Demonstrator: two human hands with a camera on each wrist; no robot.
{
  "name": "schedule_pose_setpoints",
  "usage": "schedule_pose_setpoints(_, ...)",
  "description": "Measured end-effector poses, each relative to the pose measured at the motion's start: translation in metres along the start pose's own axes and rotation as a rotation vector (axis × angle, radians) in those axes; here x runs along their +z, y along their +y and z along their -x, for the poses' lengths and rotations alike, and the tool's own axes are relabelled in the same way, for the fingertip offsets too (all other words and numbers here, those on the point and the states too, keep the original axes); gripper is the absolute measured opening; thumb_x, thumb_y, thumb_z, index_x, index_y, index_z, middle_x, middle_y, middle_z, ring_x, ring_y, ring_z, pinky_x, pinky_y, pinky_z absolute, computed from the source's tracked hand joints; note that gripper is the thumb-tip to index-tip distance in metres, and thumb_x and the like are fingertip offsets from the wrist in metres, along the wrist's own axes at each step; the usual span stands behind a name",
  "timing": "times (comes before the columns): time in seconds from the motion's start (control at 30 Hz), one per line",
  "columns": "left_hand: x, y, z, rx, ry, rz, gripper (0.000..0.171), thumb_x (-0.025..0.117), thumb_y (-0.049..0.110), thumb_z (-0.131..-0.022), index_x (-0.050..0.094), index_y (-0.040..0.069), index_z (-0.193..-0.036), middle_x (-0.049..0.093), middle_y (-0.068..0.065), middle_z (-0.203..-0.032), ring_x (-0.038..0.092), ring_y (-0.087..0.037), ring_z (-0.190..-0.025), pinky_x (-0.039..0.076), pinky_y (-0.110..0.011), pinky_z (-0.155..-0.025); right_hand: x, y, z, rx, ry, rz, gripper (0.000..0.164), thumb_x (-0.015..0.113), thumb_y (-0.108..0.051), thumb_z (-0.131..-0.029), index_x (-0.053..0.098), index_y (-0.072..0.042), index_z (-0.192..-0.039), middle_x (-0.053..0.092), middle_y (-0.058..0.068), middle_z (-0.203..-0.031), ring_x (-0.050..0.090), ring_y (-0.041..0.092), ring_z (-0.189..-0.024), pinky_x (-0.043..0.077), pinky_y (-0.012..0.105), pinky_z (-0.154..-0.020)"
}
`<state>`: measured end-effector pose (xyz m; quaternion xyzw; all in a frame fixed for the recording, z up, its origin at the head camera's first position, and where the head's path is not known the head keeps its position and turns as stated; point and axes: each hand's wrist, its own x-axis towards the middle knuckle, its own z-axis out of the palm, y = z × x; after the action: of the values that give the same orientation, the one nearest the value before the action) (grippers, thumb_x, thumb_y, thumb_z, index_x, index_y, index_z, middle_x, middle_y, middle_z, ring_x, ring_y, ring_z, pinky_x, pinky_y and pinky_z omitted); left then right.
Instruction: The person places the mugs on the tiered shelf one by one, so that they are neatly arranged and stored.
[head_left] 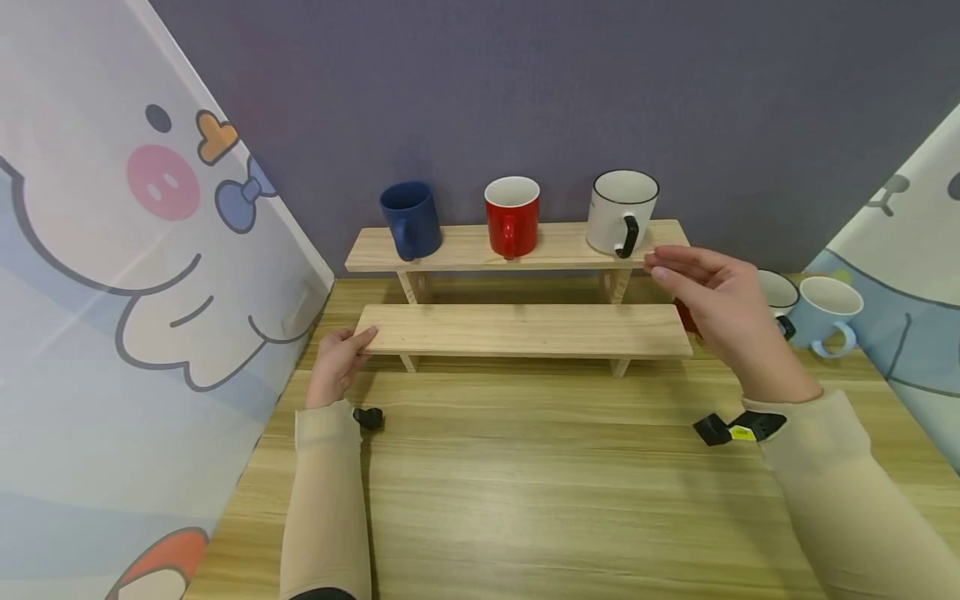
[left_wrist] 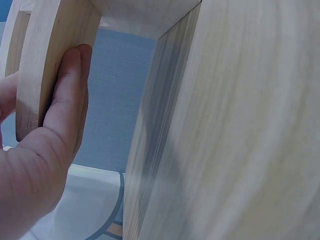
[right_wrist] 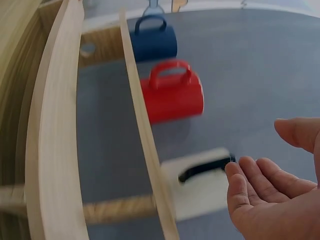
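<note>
A two-tier wooden shelf (head_left: 525, 329) stands at the back of the table. My left hand (head_left: 341, 358) grips the left end of its lower board, thumb on top and fingers underneath, as the left wrist view shows. On the upper board (head_left: 461, 246) sit a blue mug (head_left: 411, 221), a red mug (head_left: 513, 217) and a white mug (head_left: 621, 212) with a black rim and handle, all upright with handles toward me. My right hand (head_left: 720, 304) is beside the white mug, in front of the upper board's right end, fingers extended, thumb apart, nothing held.
At right, partly behind my right hand, stand another black-rimmed white mug (head_left: 776, 292) and a light blue mug (head_left: 827, 312). Something red (head_left: 686, 317) shows between that hand and the lower board. A grey wall (head_left: 480, 100) rises behind the shelf, with cartoon-printed panels at both sides.
</note>
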<state>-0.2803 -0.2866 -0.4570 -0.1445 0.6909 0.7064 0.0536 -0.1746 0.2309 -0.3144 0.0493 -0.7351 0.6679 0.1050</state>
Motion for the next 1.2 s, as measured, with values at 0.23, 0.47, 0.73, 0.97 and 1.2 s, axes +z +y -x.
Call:
schedule_pose_setpoints(0.23,0.0,0.0,-0.001,-0.004,-0.005,0.001,0.062,0.073,0.025,-0.098,0.045,-0.01,-0.142,0.061,-0.007,-0.101,0.059,-0.006,-0.07,0.053,-0.021,-0.067,-0.031,0.014,0.005,0.035,0.082,0.004,0.045,0.078,-0.017,-0.093,0.064,0.0,-0.133,0.072,0.001,-0.119,0.065,0.011,-0.11,0.049,0.014,-0.084)
schedule_pose_setpoints(0.47,0.001,-0.001,-0.001,-0.001,0.005,0.016,0.063,0.072,0.021,-0.099,0.042,-0.011,-0.144,0.06,-0.008,-0.102,0.06,-0.006,-0.071,0.053,-0.02,-0.066,-0.058,0.029,0.007,0.077,0.138,0.108,0.045,0.075,-0.021,-0.096,0.064,0.0,-0.134,0.071,-0.009,-0.112,0.063,0.007,-0.105,0.048,0.012,-0.082)
schedule_pose_setpoints(0.73,0.002,0.0,-0.001,-0.003,0.003,0.021,0.069,0.072,0.021,-0.099,0.037,-0.012,-0.148,0.055,-0.013,-0.111,0.059,-0.007,-0.073,0.053,-0.019,-0.066,-0.083,0.047,0.009,0.22,0.147,0.343,0.057,0.069,-0.043,-0.097,0.058,-0.008,-0.141,0.062,-0.021,-0.111,0.051,0.01,-0.11,0.045,0.013,-0.075)
schedule_pose_setpoints(0.97,-0.001,0.001,0.002,-0.014,0.007,-0.002,0.063,0.073,0.024,-0.098,0.044,-0.01,-0.143,0.058,-0.008,-0.101,0.055,-0.006,-0.066,0.051,-0.019,-0.062,-0.095,0.071,0.006,0.258,0.176,0.363,0.058,0.07,-0.046,-0.096,0.059,-0.006,-0.138,0.062,-0.025,-0.102,0.052,0.01,-0.101,0.047,0.015,-0.069)
schedule_pose_setpoints(1.2,0.001,0.0,0.0,-0.023,0.006,0.019,0.064,0.073,0.022,-0.098,0.042,-0.01,-0.144,0.056,-0.01,-0.107,0.058,-0.007,-0.074,0.052,-0.019,-0.065,-0.107,0.094,0.002,0.319,0.168,0.526,0.072,0.058,-0.055,-0.1,0.055,0.003,-0.141,0.06,0.003,-0.122,0.048,0.026,-0.108,0.044,0.03,-0.076)
